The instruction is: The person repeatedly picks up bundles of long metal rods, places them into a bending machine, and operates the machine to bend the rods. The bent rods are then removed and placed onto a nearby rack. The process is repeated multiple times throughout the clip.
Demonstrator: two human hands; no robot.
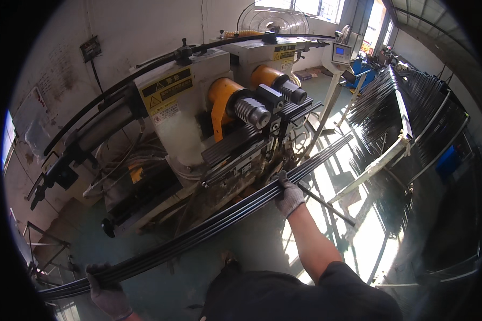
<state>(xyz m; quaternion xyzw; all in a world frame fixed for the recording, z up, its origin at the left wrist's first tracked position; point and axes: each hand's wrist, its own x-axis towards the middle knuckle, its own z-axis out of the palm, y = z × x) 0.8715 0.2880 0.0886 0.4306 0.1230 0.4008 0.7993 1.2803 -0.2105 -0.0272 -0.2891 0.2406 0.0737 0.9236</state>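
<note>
A bundle of several long dark metal tubes (209, 232) runs slantwise across the view, from lower left to upper right, in front of the machine. My left hand (107, 295), in a knitted work glove, grips the bundle near its lower left end. Farther up, my right hand (290, 194), gloved too, is closed around the same tubes. Behind them stands a metalworking machine (184, 144) with two orange-housed ribbed rollers (251, 112). More dark tubes (233, 144) lie side by side on its bed, under the nearer roller.
To the right, a pale metal rack (401, 116) carries a large stack of thin dark tubes (373, 104). A control box with a screen (340, 52) stands on a post beyond the machine. A large fan (273, 24) is at the back wall. Sunlight glares on the floor (357, 228).
</note>
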